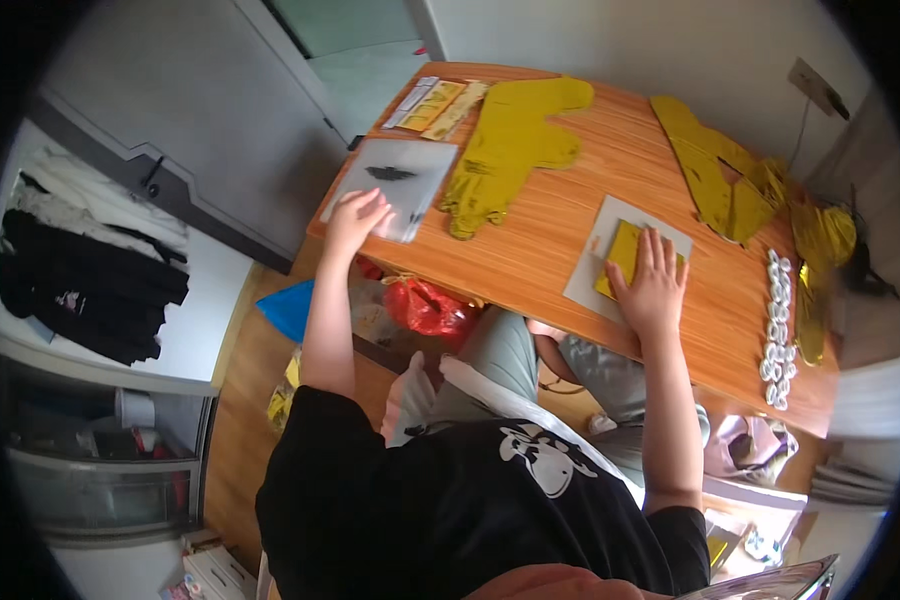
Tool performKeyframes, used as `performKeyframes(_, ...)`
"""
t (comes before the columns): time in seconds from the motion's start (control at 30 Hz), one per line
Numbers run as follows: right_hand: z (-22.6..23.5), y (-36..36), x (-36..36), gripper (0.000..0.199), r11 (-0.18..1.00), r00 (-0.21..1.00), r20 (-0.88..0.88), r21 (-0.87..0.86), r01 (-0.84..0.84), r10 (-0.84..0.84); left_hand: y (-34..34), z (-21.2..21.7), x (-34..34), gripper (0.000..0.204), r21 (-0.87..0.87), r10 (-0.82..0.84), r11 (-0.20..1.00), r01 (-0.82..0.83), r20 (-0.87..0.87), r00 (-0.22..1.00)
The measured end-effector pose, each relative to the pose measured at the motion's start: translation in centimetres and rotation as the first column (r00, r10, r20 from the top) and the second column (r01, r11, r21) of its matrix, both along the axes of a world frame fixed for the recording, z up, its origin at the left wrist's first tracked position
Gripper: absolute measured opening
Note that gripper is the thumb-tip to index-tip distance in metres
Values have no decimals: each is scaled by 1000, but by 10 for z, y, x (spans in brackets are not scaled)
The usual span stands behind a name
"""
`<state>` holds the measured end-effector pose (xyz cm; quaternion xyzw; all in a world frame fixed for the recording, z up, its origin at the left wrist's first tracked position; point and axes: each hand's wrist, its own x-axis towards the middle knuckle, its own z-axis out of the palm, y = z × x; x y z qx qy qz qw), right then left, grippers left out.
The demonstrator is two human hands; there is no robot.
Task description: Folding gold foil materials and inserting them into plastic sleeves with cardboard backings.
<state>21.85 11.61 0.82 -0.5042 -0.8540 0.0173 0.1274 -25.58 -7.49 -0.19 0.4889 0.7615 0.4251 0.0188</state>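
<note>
Right hand [653, 283] spread flat, pressing shiny gold foil square [625, 258]; left hand [357, 219] fingering glossy grey sheet [390, 185].

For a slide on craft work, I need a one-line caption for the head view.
Left hand on a grey sheet, right hand pressing a gold piece on a wooden table.

A small gold foil piece [625, 255] lies flat on a grey sheet [595, 265]; a silvery sheet [395, 175] lies well apart
</note>
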Motion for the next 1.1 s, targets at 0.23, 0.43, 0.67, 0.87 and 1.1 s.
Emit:
performKeyframes(0.23, 1, 1, -2, 81, 1000, 1000, -2, -9, -8, 8, 0, 0, -11, 28, -78, 50, 995, -65, -186, 981)
performKeyframes(0.43, 2, 1, -7, 81, 1000, 999, 33, -4, -8, 8, -3, 24, -21, 24, -122, 21, 991, -51, -237, 971)
performKeyframes(0.67, -3, 1, -1, 82, 1000, 1000, 25, -18, 0, 1, 1, 124, 50, 19, 307, 226, 943, -130, -304, 925)
performKeyframes(0.87, -8, 1, 5, 80, 997, 998, 22, 50, -64, 63, 21, 144, 152, 11, 250, 26, 965, 79, -389, 921)
performKeyframes(1.1, -3, -19, 26, 80, 992, 992, 30, 24, -121, 120, 66, 46, 243, 51, -142, -366, 930, 340, -245, 898)
